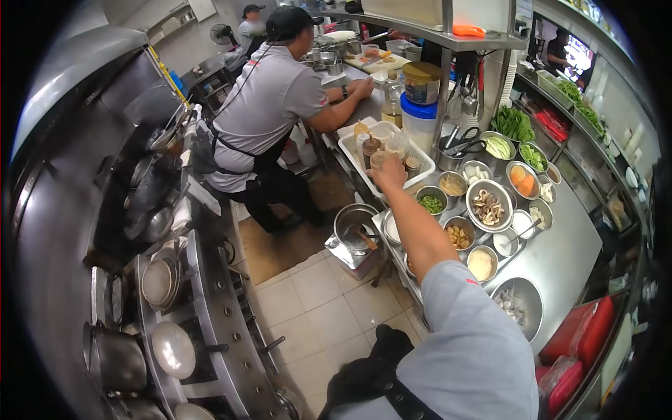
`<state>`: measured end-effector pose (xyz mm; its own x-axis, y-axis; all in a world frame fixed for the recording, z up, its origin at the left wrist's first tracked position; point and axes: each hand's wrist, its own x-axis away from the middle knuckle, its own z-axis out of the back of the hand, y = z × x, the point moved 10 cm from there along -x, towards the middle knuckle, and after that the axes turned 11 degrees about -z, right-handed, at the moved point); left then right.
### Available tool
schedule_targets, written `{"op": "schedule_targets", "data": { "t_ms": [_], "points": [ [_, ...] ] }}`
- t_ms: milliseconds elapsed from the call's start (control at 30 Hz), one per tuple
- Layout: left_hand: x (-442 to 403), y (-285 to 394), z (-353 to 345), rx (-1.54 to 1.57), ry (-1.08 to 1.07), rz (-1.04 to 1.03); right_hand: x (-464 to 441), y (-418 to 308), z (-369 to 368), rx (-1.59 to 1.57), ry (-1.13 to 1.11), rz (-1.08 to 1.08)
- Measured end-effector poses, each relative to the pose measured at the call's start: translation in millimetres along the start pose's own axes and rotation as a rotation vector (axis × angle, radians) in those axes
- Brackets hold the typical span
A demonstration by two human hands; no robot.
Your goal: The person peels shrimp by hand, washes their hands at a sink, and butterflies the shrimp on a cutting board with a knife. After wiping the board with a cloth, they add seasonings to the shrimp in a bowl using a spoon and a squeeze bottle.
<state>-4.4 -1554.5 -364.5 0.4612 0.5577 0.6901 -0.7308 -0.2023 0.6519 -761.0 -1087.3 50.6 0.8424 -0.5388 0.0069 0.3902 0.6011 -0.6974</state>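
One arm of mine, in a grey sleeve, reaches forward from the lower right; it looks like my right arm. My right hand [389,172] is over a white basket [418,179] of bottles and jars, its fingers closed round the top of a jar or bottle [379,158]. A brown-topped bottle [371,146] stands just beside the fingers. Nearer me are metal bowls of sliced mushrooms [488,208], chopped greens [430,204] and brown cubes [458,236]. My left hand is out of view.
A co-worker [269,105] leans on the counter at the upper left. Woks [173,349] sit on the stove [217,308] at the left. A pot [355,222] stands low beside the counter. A metal shelf [420,36] overhangs the counter.
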Motion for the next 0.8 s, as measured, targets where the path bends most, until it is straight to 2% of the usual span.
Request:
{"op": "schedule_targets", "data": {
  "t_ms": [167,200,333,367,400,467,500,533,567,633,700,767,800],
  "points": [
    [-55,18,11,-0.182,-0.148,-0.057,19,-17,32,-0.060,0.140,0.067],
    [-68,23,15,-0.252,-0.190,-0.099,25,-27,52,-0.187,0.177,0.121],
    [-143,79,10,-0.824,-0.392,-0.556,74,-75,170,-0.590,0.366,0.384],
    [-167,105,2,-0.981,-0.410,-0.738,85,-77,200,-0.675,0.448,0.439],
    [-179,148,-7,-1.159,-0.307,-1.019,102,-84,232,-0.778,0.485,0.537],
    [-240,176,-8,-0.536,-0.411,-0.507,146,-92,296,-0.866,0.647,0.689],
    [-260,207,-10,-0.259,-0.347,-0.278,173,-87,324,-0.844,0.770,0.736],
    [-274,243,-30,-0.406,-0.506,-0.355,189,-82,344,-0.778,0.779,0.757],
    [-274,280,-38,-0.345,-0.462,-0.338,207,-75,364,-0.710,0.791,0.775],
    [-263,352,-61,-0.289,-0.422,-0.348,245,-63,385,-0.371,0.834,0.558],
    [-272,380,-80,-0.327,-0.471,-0.384,259,-35,392,-0.164,0.698,0.455],
    [-276,398,-108,-0.246,-0.510,-0.381,279,12,400,0.266,0.726,0.133],
    [-276,395,-119,-0.298,-0.530,-0.375,290,44,405,0.406,0.705,0.039]
  ]
}}
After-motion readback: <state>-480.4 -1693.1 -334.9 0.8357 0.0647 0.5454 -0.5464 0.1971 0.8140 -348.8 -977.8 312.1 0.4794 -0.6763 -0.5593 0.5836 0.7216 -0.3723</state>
